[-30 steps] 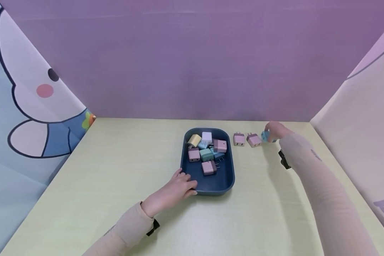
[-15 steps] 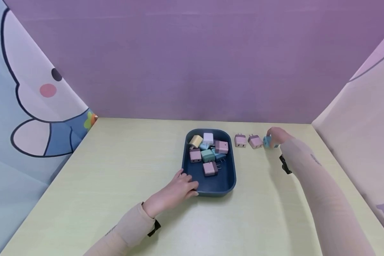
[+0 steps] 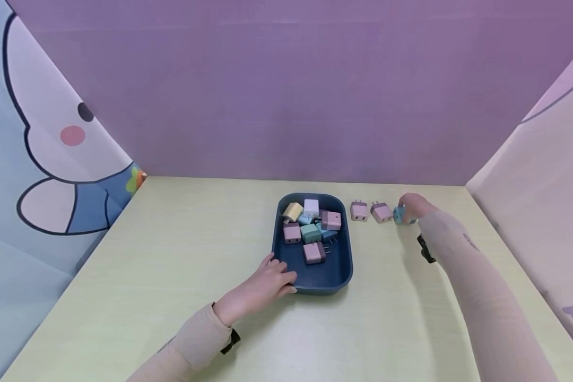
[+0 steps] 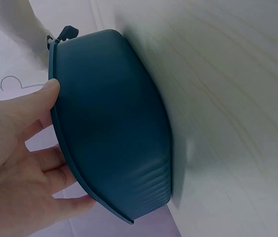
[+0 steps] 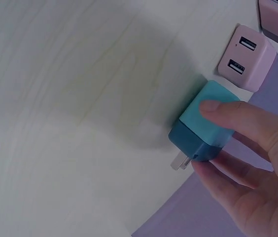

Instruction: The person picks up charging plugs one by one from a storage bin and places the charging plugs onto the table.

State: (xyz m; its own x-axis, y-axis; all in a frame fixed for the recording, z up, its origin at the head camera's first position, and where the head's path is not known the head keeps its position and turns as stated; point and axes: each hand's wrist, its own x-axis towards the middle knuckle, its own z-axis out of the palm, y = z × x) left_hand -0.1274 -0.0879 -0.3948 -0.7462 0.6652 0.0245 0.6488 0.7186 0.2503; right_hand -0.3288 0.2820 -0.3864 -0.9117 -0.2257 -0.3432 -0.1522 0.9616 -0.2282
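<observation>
My right hand (image 3: 414,204) holds a blue USB wall charger (image 5: 203,123) between thumb and fingers. The right wrist view shows its light blue body, darker blue end and metal prongs, close over the table. Beside it lie two pink chargers, one (image 3: 381,212) nearer and one (image 3: 359,211) farther left, prongs toward the back wall. My left hand (image 3: 262,284) grips the near left corner of a dark blue tray (image 4: 109,118), its thumb on the outside of the rim. Inside the tray are several chargers: yellow (image 3: 293,211), white (image 3: 311,207), green (image 3: 310,233), pink (image 3: 313,253) and blue.
The pale wood-look table (image 3: 196,239) ends at a purple wall (image 3: 286,106) behind the tray. Printed cloth panels stand on the left (image 3: 52,175) and right (image 3: 544,185). The tray's right rim stands close to the pink chargers.
My right hand has moved slightly toward me and to the right with the blue charger, which now sits level with the pink ones. The left hand keeps its grip; the head view shifts slightly.
</observation>
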